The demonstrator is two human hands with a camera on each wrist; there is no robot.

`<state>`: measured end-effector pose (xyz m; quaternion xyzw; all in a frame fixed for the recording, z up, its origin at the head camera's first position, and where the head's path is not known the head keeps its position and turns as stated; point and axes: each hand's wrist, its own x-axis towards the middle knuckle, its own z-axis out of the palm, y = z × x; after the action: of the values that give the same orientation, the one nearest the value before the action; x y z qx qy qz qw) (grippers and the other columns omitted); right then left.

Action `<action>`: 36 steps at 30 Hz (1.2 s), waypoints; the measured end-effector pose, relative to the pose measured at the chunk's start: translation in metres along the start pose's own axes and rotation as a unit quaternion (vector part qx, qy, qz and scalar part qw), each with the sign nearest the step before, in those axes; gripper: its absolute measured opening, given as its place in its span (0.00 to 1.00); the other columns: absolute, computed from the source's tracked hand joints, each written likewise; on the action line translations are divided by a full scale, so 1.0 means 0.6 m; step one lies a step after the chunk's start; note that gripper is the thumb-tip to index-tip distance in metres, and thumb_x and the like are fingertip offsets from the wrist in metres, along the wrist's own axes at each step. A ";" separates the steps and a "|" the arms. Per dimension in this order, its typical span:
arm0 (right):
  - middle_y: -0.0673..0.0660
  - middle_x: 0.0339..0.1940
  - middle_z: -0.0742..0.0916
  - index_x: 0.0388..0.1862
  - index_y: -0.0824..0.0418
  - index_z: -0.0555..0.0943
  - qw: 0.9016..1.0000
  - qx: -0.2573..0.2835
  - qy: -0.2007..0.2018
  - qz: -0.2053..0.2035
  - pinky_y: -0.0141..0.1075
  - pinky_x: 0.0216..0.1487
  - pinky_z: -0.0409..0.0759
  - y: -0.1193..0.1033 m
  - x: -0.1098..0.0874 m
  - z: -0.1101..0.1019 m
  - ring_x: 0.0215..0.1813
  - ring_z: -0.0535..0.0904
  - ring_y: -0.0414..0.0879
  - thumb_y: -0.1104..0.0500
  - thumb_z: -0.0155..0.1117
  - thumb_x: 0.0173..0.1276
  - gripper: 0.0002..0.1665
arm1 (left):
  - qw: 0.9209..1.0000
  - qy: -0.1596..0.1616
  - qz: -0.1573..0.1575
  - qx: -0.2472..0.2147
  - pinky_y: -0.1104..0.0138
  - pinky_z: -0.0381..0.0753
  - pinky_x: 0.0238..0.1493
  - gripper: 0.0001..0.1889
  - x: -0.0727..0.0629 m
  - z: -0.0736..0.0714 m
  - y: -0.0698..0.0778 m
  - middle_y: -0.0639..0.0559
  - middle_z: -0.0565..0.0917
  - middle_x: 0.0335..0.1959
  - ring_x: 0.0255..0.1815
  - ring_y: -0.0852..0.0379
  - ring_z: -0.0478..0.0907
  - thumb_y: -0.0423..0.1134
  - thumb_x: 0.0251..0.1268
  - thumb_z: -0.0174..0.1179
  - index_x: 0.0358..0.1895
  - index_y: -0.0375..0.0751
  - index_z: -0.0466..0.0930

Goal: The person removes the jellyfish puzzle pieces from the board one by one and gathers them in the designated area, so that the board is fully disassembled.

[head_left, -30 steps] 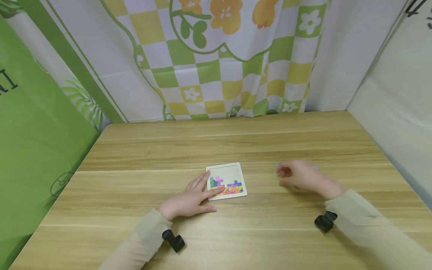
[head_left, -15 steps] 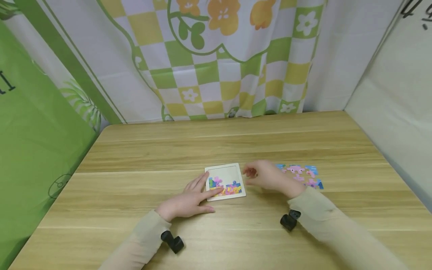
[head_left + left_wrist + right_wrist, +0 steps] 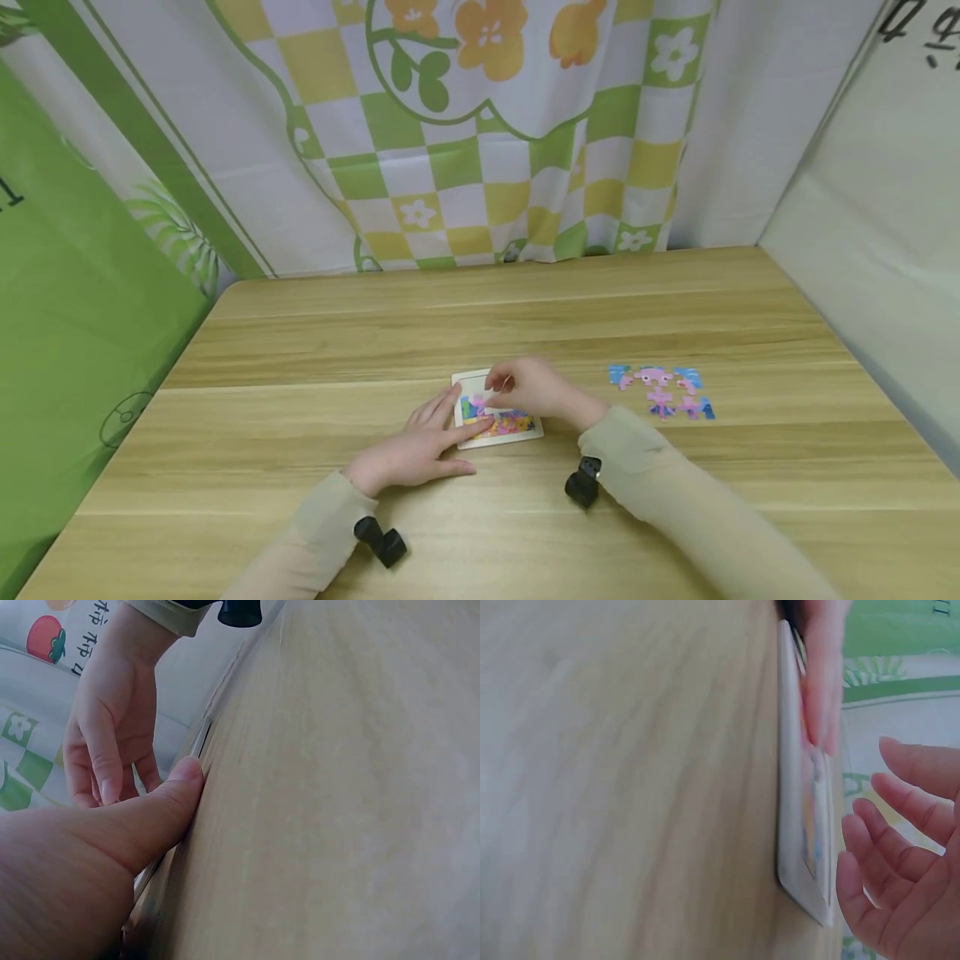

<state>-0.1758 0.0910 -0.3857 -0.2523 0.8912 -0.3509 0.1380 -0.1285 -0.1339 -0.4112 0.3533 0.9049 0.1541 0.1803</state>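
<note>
A small white puzzle tray (image 3: 525,435) lies on the wooden table (image 3: 480,325), with colourful pieces filling its near rows. My left hand (image 3: 416,446) rests flat beside it. Its straight fingers lie on the tray's left edge, and the thumb (image 3: 161,814) lies against the near edge. My right hand (image 3: 528,387) hovers over the tray's far half with its fingertips drawn together, pinching a small puzzle piece that is mostly hidden. In the right wrist view the tray (image 3: 810,825) shows edge-on, and my right hand's fingers (image 3: 900,847) hang just above it.
Several loose blue and pink puzzle pieces (image 3: 663,390) lie to the right of the tray. A checked flowered curtain (image 3: 480,125) hangs behind the table, a green panel (image 3: 75,292) stands on the left and a white wall (image 3: 862,250) on the right.
My right hand has moved left from the loose pieces to above the tray. The loose pieces it covered are now in view. My left hand has stayed on the tray.
</note>
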 end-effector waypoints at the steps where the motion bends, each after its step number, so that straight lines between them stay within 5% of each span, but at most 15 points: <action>1: 0.51 0.33 0.84 0.38 0.60 0.82 1.000 -0.002 -0.004 0.003 0.34 0.42 0.76 -0.003 0.003 0.003 0.37 0.76 0.41 0.59 0.68 0.61 0.08 | 1.000 -0.001 0.001 -0.001 0.39 0.44 0.71 0.32 0.000 0.000 0.000 0.35 0.33 0.76 0.77 0.37 0.33 0.58 0.67 0.52 0.73 0.61 0.56; 10: 0.52 0.37 0.85 0.41 0.60 0.83 0.998 -0.008 -0.037 0.044 0.39 0.48 0.77 -0.022 0.022 0.019 0.39 0.76 0.42 0.59 0.68 0.61 0.10 | 1.000 0.003 0.009 0.003 0.39 0.44 0.71 0.32 0.002 0.002 -0.003 0.34 0.33 0.76 0.77 0.38 0.33 0.58 0.66 0.52 0.73 0.61 0.57; 20: 0.53 0.33 0.83 0.36 0.58 0.82 0.996 -0.046 -0.046 0.053 0.34 0.38 0.75 -0.033 0.034 0.033 0.33 0.74 0.43 0.62 0.68 0.61 0.05 | 1.000 0.006 0.011 -0.007 0.38 0.45 0.70 0.32 0.000 0.001 -0.006 0.32 0.35 0.76 0.76 0.35 0.35 0.57 0.66 0.53 0.72 0.58 0.59; 28: 0.52 0.30 0.79 0.36 0.59 0.81 0.997 -0.053 -0.038 0.041 0.30 0.32 0.70 -0.032 0.034 0.036 0.30 0.71 0.42 0.65 0.69 0.58 0.07 | 0.999 0.025 0.046 0.003 0.41 0.48 0.71 0.30 -0.016 -0.008 -0.017 0.35 0.42 0.76 0.76 0.37 0.41 0.53 0.65 0.57 0.70 0.56 0.64; 36: 0.54 0.32 0.78 0.41 0.62 0.79 0.996 -0.032 -0.032 0.083 0.29 0.27 0.70 -0.035 0.032 0.032 0.26 0.71 0.41 0.65 0.71 0.56 0.14 | 0.998 0.015 0.053 0.002 0.42 0.47 0.72 0.29 -0.018 -0.011 -0.020 0.36 0.42 0.77 0.76 0.38 0.41 0.51 0.67 0.55 0.70 0.55 0.64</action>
<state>-0.1765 0.0567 -0.3863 -0.1934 0.9149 -0.3010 0.1870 -0.1309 -0.1511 -0.4080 0.3990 0.8876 0.1673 0.1579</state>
